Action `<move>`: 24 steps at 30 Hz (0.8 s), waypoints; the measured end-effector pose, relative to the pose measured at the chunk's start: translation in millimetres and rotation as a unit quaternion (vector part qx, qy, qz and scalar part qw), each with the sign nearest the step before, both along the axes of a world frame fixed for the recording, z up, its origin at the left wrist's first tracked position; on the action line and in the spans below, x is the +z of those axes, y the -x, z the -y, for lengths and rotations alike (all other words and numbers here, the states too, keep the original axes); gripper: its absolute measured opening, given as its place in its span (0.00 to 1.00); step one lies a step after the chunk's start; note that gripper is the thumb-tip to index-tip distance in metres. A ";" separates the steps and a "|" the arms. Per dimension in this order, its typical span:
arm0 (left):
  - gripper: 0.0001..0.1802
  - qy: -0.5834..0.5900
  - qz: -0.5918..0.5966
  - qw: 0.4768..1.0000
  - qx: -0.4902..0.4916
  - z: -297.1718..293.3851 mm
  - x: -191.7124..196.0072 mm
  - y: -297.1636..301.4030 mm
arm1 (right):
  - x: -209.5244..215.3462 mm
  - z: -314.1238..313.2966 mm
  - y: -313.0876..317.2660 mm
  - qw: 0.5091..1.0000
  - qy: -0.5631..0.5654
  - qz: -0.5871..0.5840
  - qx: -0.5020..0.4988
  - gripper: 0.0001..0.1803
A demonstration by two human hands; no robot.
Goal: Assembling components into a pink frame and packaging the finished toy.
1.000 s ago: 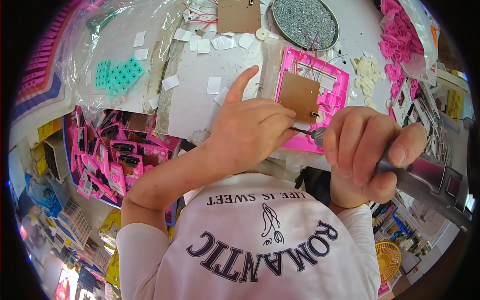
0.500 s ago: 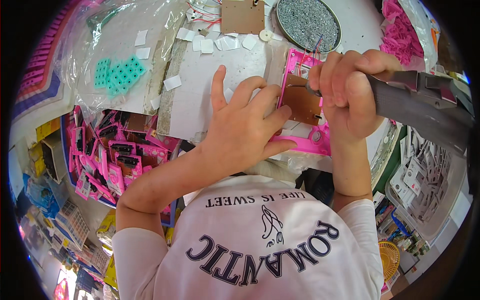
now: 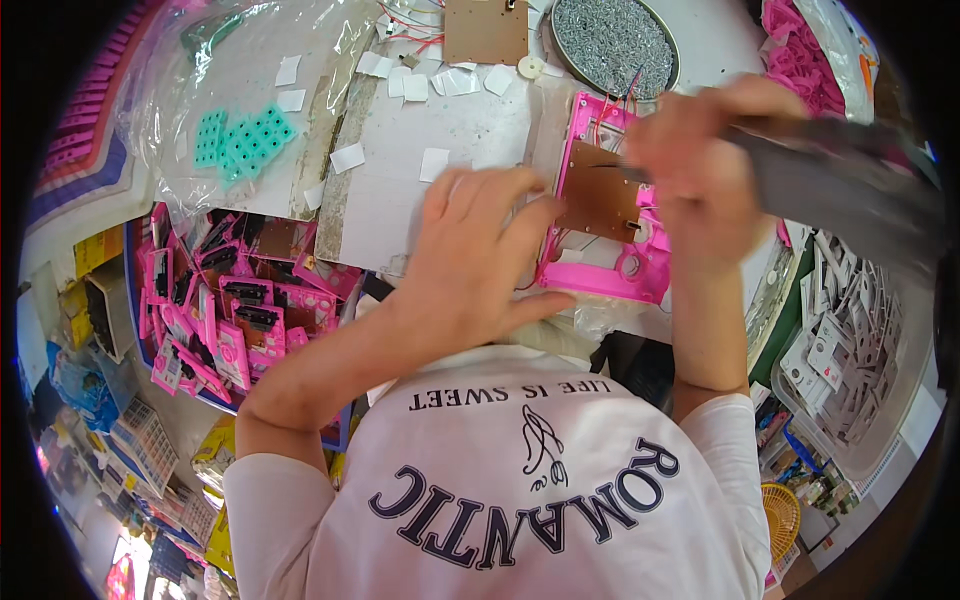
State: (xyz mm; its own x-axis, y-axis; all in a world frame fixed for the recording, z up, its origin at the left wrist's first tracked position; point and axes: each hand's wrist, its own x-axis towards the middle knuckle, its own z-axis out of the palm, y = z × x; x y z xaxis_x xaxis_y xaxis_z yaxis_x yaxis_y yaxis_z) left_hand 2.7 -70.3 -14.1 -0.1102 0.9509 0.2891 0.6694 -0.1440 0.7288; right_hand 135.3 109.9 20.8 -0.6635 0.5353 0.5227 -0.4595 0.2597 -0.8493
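Observation:
A pink plastic casing [image 3: 603,282] lies on the bench in front of me, with a brown circuit board [image 3: 600,200] set in it. In my right hand [image 3: 705,180], blurred by motion, is a dark power screwdriver [image 3: 835,185]; its thin bit points left over the board. Whether the tip touches the board I cannot tell. My left hand [image 3: 480,250] is beside the casing's left edge, its thumb stretched out by the near corner and apart from the bent fingers. Red and dark wires [image 3: 632,90] run from the casing's far end.
A round tray of small screws [image 3: 615,45] stands at the back, near another brown board [image 3: 485,32]. White paper pieces [image 3: 435,165] and teal pads [image 3: 245,143] lie leftward. A bin of pink assemblies [image 3: 240,310] sits below left; a clear tub of white parts [image 3: 845,350] stands right.
My left hand has drawn back leftward from the board, its fingers closer together. My right hand and the screwdriver have shifted slightly, with the bit lifted or tilted a little. The casing has moved slightly.

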 end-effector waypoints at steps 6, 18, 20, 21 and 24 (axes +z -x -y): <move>0.14 0.079 -0.020 0.996 -0.022 30.5 -11.0 -4.8 | 48.0 3.0 -40.6 0.991 0.013 0.034 -0.126 0.31; 0.05 -0.019 -0.024 0.995 0.092 -23.1 20.1 19.1 | -15.2 74.3 -64.3 0.868 -0.300 0.358 -0.167 0.14; 0.05 0.059 0.048 0.994 0.074 -13.4 34.0 6.5 | -13.4 68.2 -74.2 0.885 -0.297 0.323 -0.158 0.12; 0.06 0.128 0.097 0.985 0.061 -4.6 42.0 0.0 | -13.9 67.8 -77.2 0.888 -0.297 0.309 -0.165 0.12; 0.08 0.234 0.165 0.958 -0.013 2.0 35.3 -14.0 | -16.7 67.9 -81.2 0.896 -0.295 0.279 -0.180 0.12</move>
State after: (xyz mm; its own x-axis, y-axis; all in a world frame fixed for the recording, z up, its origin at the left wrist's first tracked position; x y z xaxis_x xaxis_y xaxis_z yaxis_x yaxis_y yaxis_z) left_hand 16.8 -72.3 21.2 -0.0975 0.9714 -0.2166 0.3925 0.2375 0.8885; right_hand 216.4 42.0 4.1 -0.7499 0.5064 0.4257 0.1973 0.7854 -0.5867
